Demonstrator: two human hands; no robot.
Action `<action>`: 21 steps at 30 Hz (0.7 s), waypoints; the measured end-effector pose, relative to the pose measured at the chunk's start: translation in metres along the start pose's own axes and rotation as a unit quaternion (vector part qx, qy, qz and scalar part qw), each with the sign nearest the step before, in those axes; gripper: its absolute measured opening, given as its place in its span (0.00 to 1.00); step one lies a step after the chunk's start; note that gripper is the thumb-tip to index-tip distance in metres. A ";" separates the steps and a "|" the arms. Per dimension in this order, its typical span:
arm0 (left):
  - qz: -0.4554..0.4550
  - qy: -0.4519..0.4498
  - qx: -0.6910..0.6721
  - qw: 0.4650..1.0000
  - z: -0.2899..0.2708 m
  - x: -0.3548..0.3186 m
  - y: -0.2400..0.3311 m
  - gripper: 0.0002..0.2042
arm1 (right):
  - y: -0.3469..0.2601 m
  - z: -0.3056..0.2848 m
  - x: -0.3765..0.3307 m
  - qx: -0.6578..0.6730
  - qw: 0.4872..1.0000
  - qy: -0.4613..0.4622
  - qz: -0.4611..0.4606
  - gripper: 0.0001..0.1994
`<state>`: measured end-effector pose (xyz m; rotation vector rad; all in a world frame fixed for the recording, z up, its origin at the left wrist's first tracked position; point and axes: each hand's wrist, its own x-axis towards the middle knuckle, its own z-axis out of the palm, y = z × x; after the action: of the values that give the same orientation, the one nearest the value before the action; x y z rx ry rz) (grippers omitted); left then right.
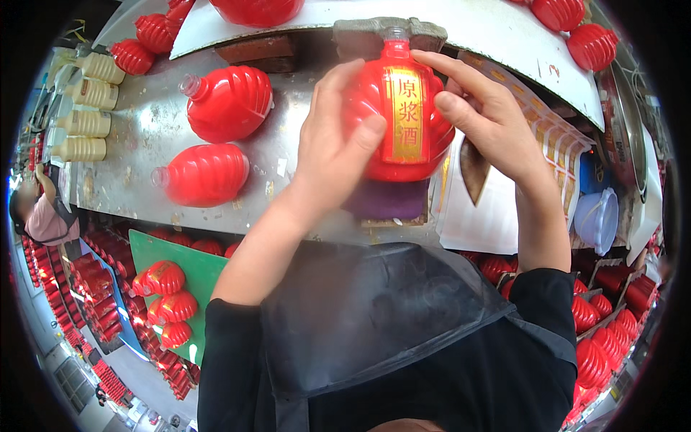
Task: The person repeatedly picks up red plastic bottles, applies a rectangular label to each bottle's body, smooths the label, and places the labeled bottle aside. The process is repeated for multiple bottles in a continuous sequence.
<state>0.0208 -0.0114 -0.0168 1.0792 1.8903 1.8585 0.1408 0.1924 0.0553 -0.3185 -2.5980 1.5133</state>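
Note:
A red, ribbed plastic bottle [373,85] with a clear neck sits in front of me. On its upper face runs a tall gold label [407,119] with dark characters and a red border. My left hand [332,137] cups the bottle's left side, thumb resting near the label. From the right, my right hand [484,111] bears on the bottle, index finger by the shoulder and thumb close to the label's right edge. Beneath the bottle lies a purple pad [389,201], and behind its neck is a grey cloth-covered support [432,30].
Two unlabelled red bottles [229,104] lie on the metal table [122,187] to the left. Label sheets [479,212] and a dark pointed blade-like piece [473,173] are at right, near a pale blue bucket [596,219]. Cream bottles [90,93] line the far left; a person [52,216] stands there.

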 end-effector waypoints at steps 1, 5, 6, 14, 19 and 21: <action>0.020 -0.004 0.011 1.000 -0.002 -0.001 0.000 0.32 | -0.002 0.000 -0.006 0.007 1.000 -0.001 0.012 0.28; 0.030 -0.014 0.054 0.998 -0.002 0.000 0.002 0.33 | -0.005 0.013 -0.027 -0.028 0.998 0.037 0.036 0.37; 0.039 -0.011 0.075 0.996 -0.001 0.001 0.002 0.33 | -0.005 0.017 -0.029 -0.042 0.997 0.051 0.031 0.37; -0.004 -0.004 0.120 0.993 0.003 0.003 0.011 0.34 | -0.002 0.028 -0.027 -0.092 0.989 0.114 0.026 0.36; -0.024 0.014 0.041 0.999 0.006 0.001 0.010 0.33 | 0.000 0.029 -0.027 -0.085 0.989 0.114 0.028 0.37; -0.023 -0.006 0.060 0.998 0.004 0.000 0.008 0.30 | 0.003 0.027 -0.027 -0.083 0.992 0.095 0.022 0.37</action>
<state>0.0255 -0.0093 -0.0097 1.0697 2.0257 1.7294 0.1614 0.1646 0.0395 -0.5119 -2.5828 1.2143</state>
